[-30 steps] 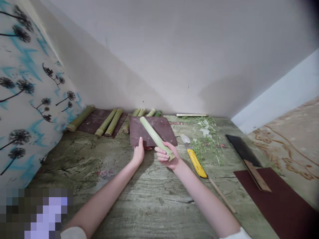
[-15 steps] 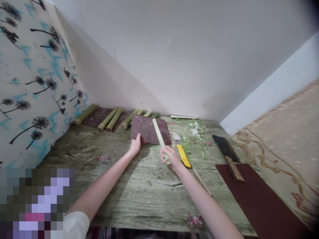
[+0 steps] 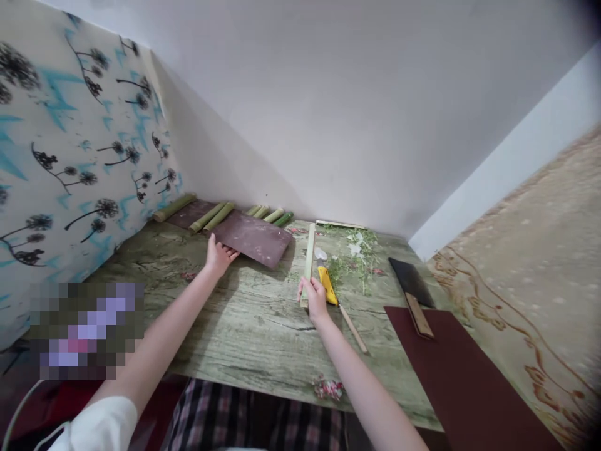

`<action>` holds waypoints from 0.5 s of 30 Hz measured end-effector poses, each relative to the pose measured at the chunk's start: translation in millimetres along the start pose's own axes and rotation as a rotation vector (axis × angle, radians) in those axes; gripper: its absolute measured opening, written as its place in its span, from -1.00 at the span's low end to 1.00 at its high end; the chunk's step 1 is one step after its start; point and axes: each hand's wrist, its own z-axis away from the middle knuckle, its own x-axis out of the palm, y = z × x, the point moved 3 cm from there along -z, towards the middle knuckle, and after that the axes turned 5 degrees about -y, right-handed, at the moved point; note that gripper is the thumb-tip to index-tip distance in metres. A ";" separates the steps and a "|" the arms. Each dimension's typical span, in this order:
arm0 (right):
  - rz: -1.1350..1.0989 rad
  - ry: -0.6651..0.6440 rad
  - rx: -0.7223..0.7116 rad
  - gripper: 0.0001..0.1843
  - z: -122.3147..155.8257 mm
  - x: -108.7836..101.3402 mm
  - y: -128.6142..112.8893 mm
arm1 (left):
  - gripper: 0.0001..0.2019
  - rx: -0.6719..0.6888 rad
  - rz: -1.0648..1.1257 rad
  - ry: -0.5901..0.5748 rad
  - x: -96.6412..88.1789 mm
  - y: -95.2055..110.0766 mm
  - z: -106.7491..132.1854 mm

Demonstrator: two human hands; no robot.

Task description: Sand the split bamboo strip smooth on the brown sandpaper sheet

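My right hand [image 3: 313, 297] is closed round the near end of a pale green bamboo piece [image 3: 308, 257], which lies on the table pointing away from me. My left hand [image 3: 217, 255] grips the near corner of a dark brown sheet [image 3: 256, 237] lying flat on the table. A yellow utility knife [image 3: 326, 285] lies just right of my right hand, touching the bamboo's side.
Several green bamboo pieces [image 3: 213, 215] lie along the back wall, some on another brown sheet [image 3: 190, 213]. Green shavings [image 3: 353, 263], a thin wooden stick [image 3: 353, 328], a cleaver [image 3: 412, 290] and a large brown sheet [image 3: 462, 376] lie to the right. The table's near edge is at my lap.
My right hand has carried the bamboo piece off the brown sheet and laid it down to the right. My left hand has pulled the sheet to the left. The camera has drawn back.
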 end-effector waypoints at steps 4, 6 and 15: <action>0.013 -0.018 -0.039 -0.67 0.8 2.7 4.3 | -0.66 -0.027 -0.055 0.020 7.7 -30.1 7.6; 0.052 -0.031 -0.056 -0.67 2.9 3.6 5.1 | -0.67 -0.008 -0.118 0.074 14.4 -45.0 6.2; 0.322 -0.023 -0.156 -0.63 5.7 3.3 1.7 | -0.83 0.037 -0.104 0.097 20.5 -23.7 -0.8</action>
